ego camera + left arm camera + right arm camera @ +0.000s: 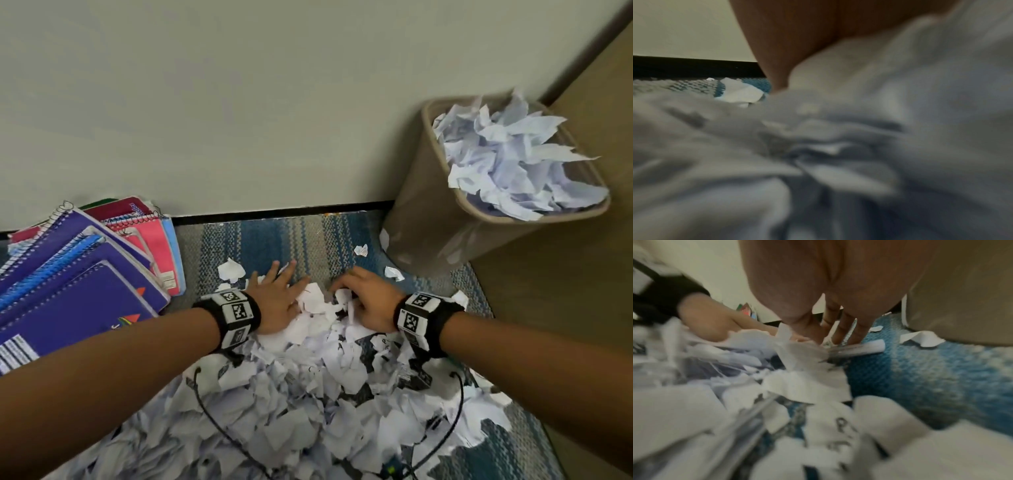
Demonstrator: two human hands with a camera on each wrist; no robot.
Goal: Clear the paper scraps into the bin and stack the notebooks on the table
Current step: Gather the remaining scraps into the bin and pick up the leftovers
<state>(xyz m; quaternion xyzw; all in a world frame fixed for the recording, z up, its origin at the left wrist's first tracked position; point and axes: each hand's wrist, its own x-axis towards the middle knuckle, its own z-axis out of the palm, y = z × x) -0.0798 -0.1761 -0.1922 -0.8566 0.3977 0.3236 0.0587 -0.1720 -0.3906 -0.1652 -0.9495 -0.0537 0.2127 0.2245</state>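
Note:
A wide heap of torn white paper scraps (pixel 308 394) covers the blue striped carpet (pixel 274 240). My left hand (pixel 281 284) lies flat on the heap's far edge with its fingers spread and straight. My right hand (pixel 346 287) is beside it, fingers bent down into the scraps (pixel 807 382), tips near the carpet. Neither hand has lifted any paper. A tan bin (pixel 438 212) stands to the right, heaped with crumpled paper. Purple and pink spiral notebooks (pixel 85 284) lie fanned out on the floor at left. The left wrist view shows only my palm (pixel 797 32) and blurred scraps (pixel 838 146).
A pale wall with a black baseboard (pixel 274 214) runs behind the carpet. Loose scraps (pixel 394 273) lie by the bin's foot. The bin's wall (pixel 962 288) is close to my right hand. Black cables (pixel 219 428) trail over the heap.

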